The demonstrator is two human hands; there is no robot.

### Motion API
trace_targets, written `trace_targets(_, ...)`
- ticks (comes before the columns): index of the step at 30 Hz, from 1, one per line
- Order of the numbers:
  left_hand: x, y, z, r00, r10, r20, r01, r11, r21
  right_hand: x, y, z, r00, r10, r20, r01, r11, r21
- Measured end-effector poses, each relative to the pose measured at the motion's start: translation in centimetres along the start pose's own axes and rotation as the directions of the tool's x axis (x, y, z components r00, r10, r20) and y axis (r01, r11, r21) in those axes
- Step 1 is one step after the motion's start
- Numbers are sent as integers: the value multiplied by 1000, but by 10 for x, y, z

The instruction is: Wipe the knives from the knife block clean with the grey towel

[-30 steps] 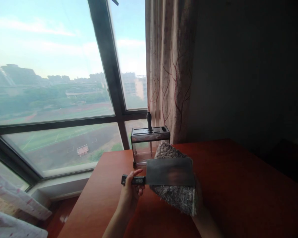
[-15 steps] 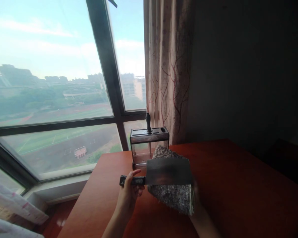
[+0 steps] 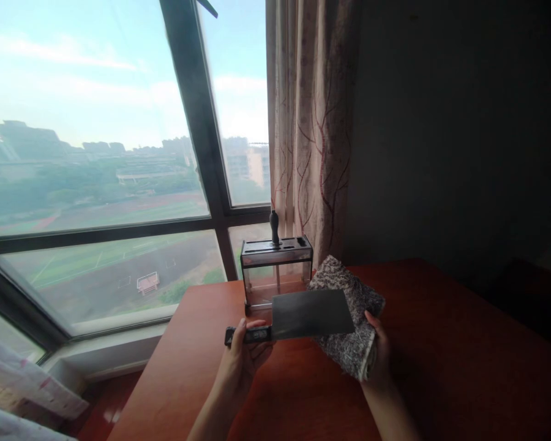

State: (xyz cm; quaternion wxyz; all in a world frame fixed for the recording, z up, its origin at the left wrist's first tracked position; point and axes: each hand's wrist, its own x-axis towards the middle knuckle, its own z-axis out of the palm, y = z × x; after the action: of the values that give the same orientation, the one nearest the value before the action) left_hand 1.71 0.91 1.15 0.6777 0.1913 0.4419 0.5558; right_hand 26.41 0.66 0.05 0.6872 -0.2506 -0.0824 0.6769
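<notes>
Since the earlier frames the grey fuzzy cloth (image 3: pixel 351 318) has slid rightward off the flat of the cleaver (image 3: pixel 311 314): it sat low behind the blade, hanging under its lower edge, and now shows mostly past the blade's right end and upper right corner, in the lower middle of the frame. That reads as one wiping stroke along the blade finishing at its tip end, with the near face now bare and dark. The left hand (image 3: pixel 243 361) has its fingers closed round the black handle at lower centre-left, thumb on top, holding the blade level and broadside to the camera above the red worktop (image 3: pixel 441 367). The right hand (image 3: pixel 377 358) grips the cloth from below at its lower right corner, fingers curled into the pile; whether the cloth touches the blade's far side cannot be told. Behind them, centre frame, a clear knife block (image 3: pixel 276 269) stands on the worktop by the window with one dark handle upright in it, just beside the patterned curtain (image 3: pixel 312 141).
</notes>
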Motion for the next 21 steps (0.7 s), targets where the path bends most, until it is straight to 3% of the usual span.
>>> trace_targets(5, -7, 6, 4, 998, -20, 52, 24, 997, -70, -1, -1, 0, 991, -104, -83, 106, 994, 13)
trace_targets(9, -8, 11, 2, 997, -28, 71, 35, 995, -98, 2, 0, -2, 956, -240, -170, 239, 971, -30)
trace_targets(12, -8, 13, 0, 996, -16, 88, 25, 994, -105, 8, 1, -9, 896, -381, -227, 364, 924, -112)
trace_targets(14, -8, 13, -1, 995, 0, 103, 10, 995, -95, 12, 4, -16, 802, -541, -253, 475, 834, -280)
trace_targets(16, -8, 12, -2, 992, 2, 128, 9, 997, -83, 16, 11, -25, 654, -740, -156, 559, 612, -559)
trace_targets(18, -8, 10, -3, 986, -18, 166, 31, 996, -81, 18, 21, -30, 545, -828, 132, 573, 253, -779)
trace_targets(21, -5, 6, -6, 978, -15, 210, 33, 996, -81, 14, 37, -28, 519, -625, 582, 569, -255, -781)
